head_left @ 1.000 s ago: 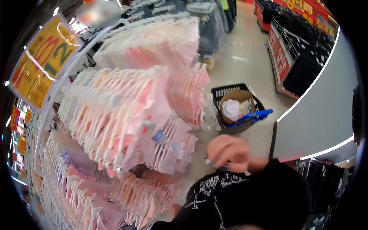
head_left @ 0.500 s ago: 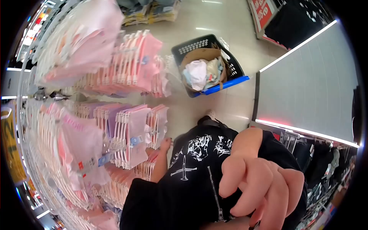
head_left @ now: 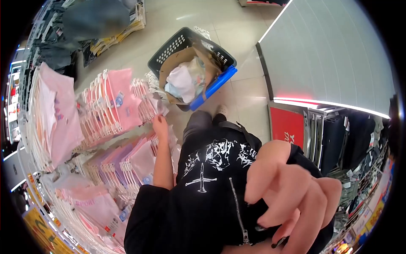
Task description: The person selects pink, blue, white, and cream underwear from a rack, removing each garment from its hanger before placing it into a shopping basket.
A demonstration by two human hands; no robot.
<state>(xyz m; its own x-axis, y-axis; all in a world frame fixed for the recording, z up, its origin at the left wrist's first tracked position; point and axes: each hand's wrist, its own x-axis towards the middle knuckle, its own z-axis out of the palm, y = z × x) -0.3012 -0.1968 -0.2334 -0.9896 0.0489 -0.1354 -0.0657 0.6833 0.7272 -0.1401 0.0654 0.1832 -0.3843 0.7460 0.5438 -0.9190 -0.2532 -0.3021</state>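
Observation:
My left hand (head_left: 160,125) reaches out to the left, at the near end of a row of pink children's garments (head_left: 148,100) on white hangers. Its fingers look curled and touch the edge of that row; what lies between them is too small to make out. Close to the camera, in front of my black shirt (head_left: 203,211), is my right hand (head_left: 296,194). Its fingers are bent inward, with dark nails showing on some, and whatever they close on is hidden.
A dark shopping basket (head_left: 169,51) with a blue handle (head_left: 215,86) stands on the floor ahead, a cardboard box and folded clothes inside. Pink and lilac garments (head_left: 122,156) hang on the left rack. A grey panel (head_left: 330,55) and dark clothes (head_left: 338,139) line the right.
My left hand has moved forward along the rack to the front row of pink garments. The view has turned, and the basket appears further left and nearer. My right hand stays curled by the camera.

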